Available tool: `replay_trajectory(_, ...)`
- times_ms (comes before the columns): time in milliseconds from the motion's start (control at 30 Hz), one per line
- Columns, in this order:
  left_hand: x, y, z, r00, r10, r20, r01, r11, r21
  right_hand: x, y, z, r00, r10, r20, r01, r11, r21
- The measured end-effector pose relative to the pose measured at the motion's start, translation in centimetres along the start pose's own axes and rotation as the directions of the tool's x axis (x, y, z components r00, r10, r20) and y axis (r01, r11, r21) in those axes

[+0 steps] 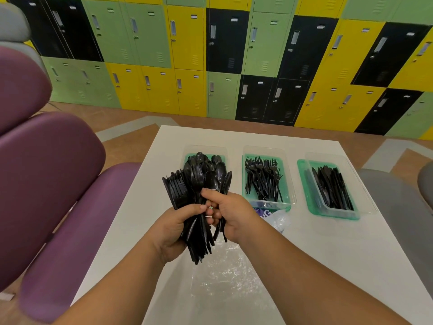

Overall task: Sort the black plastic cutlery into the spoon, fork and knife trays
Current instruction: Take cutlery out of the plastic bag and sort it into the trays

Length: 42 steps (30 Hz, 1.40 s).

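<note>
A thick bundle of black plastic cutlery (199, 184), with forks on its left and spoons on its right, is held above the white table (328, 254). My left hand (174, 233) grips the bundle's handles. My right hand (226, 213) pinches a few spoon handles at the bundle's right side. Behind the bundle stands the spoon tray (206, 153), partly hidden. The fork tray (266, 177) sits in the middle and the knife tray (330, 188) on the right, both clear with green bases and holding black pieces.
A crumpled clear plastic wrapper (225, 273) lies on the table under my hands, and a printed bag (274, 216) lies in front of the fork tray. Purple seats (54, 184) stand at left, a grey seat (398, 207) at right. Coloured lockers (234, 55) line the back wall.
</note>
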<state>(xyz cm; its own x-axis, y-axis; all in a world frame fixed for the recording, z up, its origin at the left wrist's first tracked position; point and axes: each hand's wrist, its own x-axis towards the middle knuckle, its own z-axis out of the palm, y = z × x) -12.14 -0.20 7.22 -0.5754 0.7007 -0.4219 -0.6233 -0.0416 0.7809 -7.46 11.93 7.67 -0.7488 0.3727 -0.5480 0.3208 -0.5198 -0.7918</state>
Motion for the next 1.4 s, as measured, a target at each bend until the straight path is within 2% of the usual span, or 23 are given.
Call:
replay_trajectory(200, 0.3, -0.2, 0.4, 0.994, 0.046, -0.102, -0.049, 0.998, -0.032, 0.5, -0.2, -0.2, 0.997, -0.058, -0.059, 0.061, 0.997, 0.051)
replay_trajectory(333, 0.4, -0.2, 0.4, 0.992, 0.055, -0.116, -0.050, 0.998, 0.045, 1.1, 0.5, -0.6, 0.990, -0.125, -0.063, 0.115, 0.984, -0.137)
replay_trajectory(433, 0.7, -0.5, 0.3, 0.981, 0.105, -0.162, -0.093, 0.993, 0.079, 1.3, 1.2, -0.6, 0.983, -0.180, 0.021, 0.181, 0.966, -0.184)
replay_trajectory(533, 1.0, -0.9, 0.0, 0.964, 0.128, -0.232, -0.104, 0.988, 0.113, 1.6, 1.4, -0.6, 0.974, -0.226, 0.004, 0.220, 0.942, -0.255)
replay_trajectory(633, 1.5, -1.1, -0.4, 0.952, 0.115, -0.285, -0.086, 0.990, 0.113, 2.4, 1.1, -0.7, 0.980, -0.197, -0.040, 0.173, 0.929, -0.328)
replay_trajectory(767, 2.4, -0.6, -2.3, 0.915, 0.061, -0.400, -0.057, 0.998, 0.022, 4.4, -1.0, -1.1, 0.976, -0.176, -0.127, 0.125, 0.935, -0.332)
replay_trajectory(933, 3.5, 0.2, -4.9, 0.896, 0.062, -0.441, -0.065, 0.998, 0.008, 9.5, -3.0, -0.6, 0.973, -0.124, -0.196, 0.028, 0.902, -0.430)
replay_trajectory(1067, 4.4, 0.8, -6.2, 0.884, 0.071, -0.462, -0.074, 0.997, 0.013, 13.1, -2.8, 1.0, 0.977, -0.127, -0.170, 0.019, 0.851, -0.524)
replay_trajectory(1167, 4.7, 1.0, -6.8, 0.880, 0.078, -0.468, -0.081, 0.997, 0.014, 15.4, -2.0, 1.9, 0.977, -0.139, -0.164, 0.003, 0.769, -0.639)
replay_trajectory(1267, 5.0, 1.0, -7.3, 0.881, 0.074, -0.466, -0.077, 0.997, 0.013, 17.0, -1.3, 2.0, 0.976, -0.123, -0.179, -0.031, 0.737, -0.675)
replay_trajectory(1400, 5.1, 0.4, -7.5, 0.888, 0.057, -0.456, -0.058, 0.998, 0.012, 16.9, -1.1, 1.7, 0.971, -0.193, -0.144, 0.022, 0.667, -0.744)
